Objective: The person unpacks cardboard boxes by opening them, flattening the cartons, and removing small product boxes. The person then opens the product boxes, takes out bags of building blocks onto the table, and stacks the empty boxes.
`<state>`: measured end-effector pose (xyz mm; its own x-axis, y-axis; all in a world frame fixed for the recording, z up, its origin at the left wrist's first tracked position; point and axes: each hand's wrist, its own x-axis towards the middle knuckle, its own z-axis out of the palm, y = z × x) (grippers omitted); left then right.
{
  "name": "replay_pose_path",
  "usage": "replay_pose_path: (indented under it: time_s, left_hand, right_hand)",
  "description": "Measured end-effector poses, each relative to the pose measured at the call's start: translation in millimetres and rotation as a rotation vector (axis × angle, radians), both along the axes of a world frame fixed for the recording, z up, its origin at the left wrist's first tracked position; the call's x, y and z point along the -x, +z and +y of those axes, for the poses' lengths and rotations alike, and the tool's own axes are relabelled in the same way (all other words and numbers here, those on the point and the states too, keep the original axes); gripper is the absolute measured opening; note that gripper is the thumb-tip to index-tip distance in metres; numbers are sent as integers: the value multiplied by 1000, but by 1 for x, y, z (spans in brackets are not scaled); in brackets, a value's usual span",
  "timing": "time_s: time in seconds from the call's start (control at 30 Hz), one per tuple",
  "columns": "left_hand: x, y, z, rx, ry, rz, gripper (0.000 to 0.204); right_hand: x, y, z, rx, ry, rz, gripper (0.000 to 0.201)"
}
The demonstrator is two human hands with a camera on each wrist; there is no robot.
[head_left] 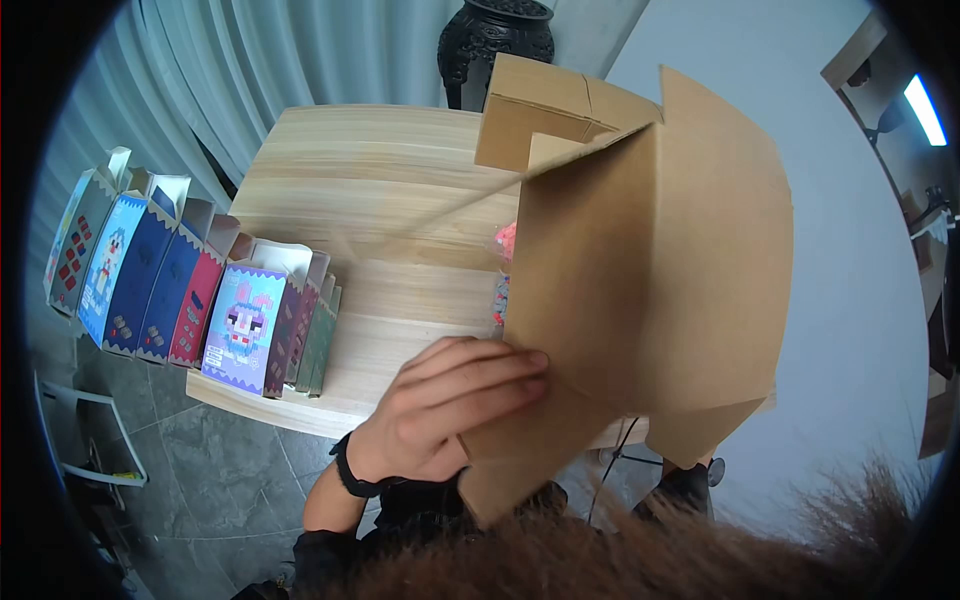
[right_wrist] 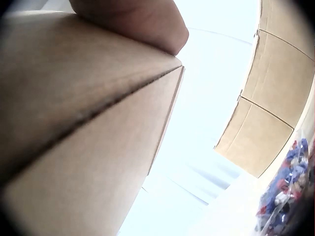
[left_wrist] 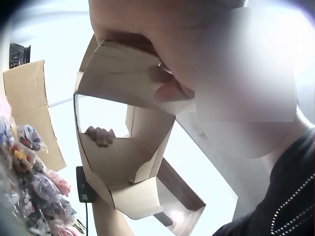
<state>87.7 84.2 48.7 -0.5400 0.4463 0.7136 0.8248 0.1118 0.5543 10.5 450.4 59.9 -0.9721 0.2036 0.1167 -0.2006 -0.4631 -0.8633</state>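
A brown cardboard box [head_left: 590, 290] is held up and tilted over the near right part of the table, its flaps spread. My left hand [head_left: 450, 400] grips a flap at its near left side, fingers lying across the cardboard. In the left wrist view the left thumb [left_wrist: 172, 92] presses against that flap. My right hand [left_wrist: 100, 136] curls its fingertips over the edge of a box wall; the box hides this hand in the head view. Part of the right hand [right_wrist: 142, 24] also shows at a box corner in the right wrist view.
On the table [head_left: 400, 190], more brown cardboard [head_left: 545, 95] stands at the back. Clear bags of small colourful bricks [left_wrist: 39, 182] lie beside the held box. Several printed toy boxes [head_left: 245, 325] with raised flaps line the left edge. A carved black stand [head_left: 495, 45] is behind.
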Motion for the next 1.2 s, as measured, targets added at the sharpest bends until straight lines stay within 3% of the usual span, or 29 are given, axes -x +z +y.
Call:
replay_pose_path:
  time_s: [0.07,0.13,0.17,0.23,0.27,0.33,0.4,0.5,0.6,0.67,0.73,0.8,0.87,0.9,0.97,1.13,1.2]
  left_hand:
    - [1,-5,1,20,5,-38,37]
    - [5,-23,10,-358,253,-291,46]
    - [8,-28,14,-356,251,-286,46]
    - [19,-33,23,-764,203,-772,49]
    - [23,-35,27,-764,203,-762,49]
    - [31,-36,36,-804,-5,-922,56]
    - [33,-35,40,-681,58,-847,61]
    - [30,-25,44,-471,174,-516,69]
    - [28,-42,41,-299,211,-355,70]
    - [18,-45,44,-270,251,-371,65]
    - [13,-39,48,-255,496,-270,47]
    - [-2,-45,47,-412,654,-482,19]
    - [-27,-37,29,-241,442,-924,11]
    - [-30,-30,35,-232,431,-928,11]
    - [-41,-19,56,-172,232,-576,14]
    - [-34,1,62,-337,244,-411,28]
    - [-43,5,53,-202,392,-322,45]
  right_hand:
    - [-5,-4,4,19,3,-6,54]
    - [-6,-7,8,38,8,-4,55]
    - [-7,-7,9,47,13,1,55]
    - [-6,-5,10,65,30,18,56]
    - [-5,-4,11,73,40,26,56]
    - [3,-3,13,89,73,40,57]
    - [6,0,15,101,94,56,58]
    - [10,4,21,125,111,87,59]
    - [2,3,28,154,97,97,60]
    - [-9,-3,35,176,80,91,60]
    - [-18,-7,42,200,59,96,61]
    - [-26,-11,50,219,41,99,62]
    - [-37,-14,55,233,20,100,63]
    - [-42,-16,57,241,13,98,63]
    - [-50,-21,58,248,15,79,64]
    - [-48,-17,58,255,72,81,65]
    - [-43,-13,61,253,95,89,66]
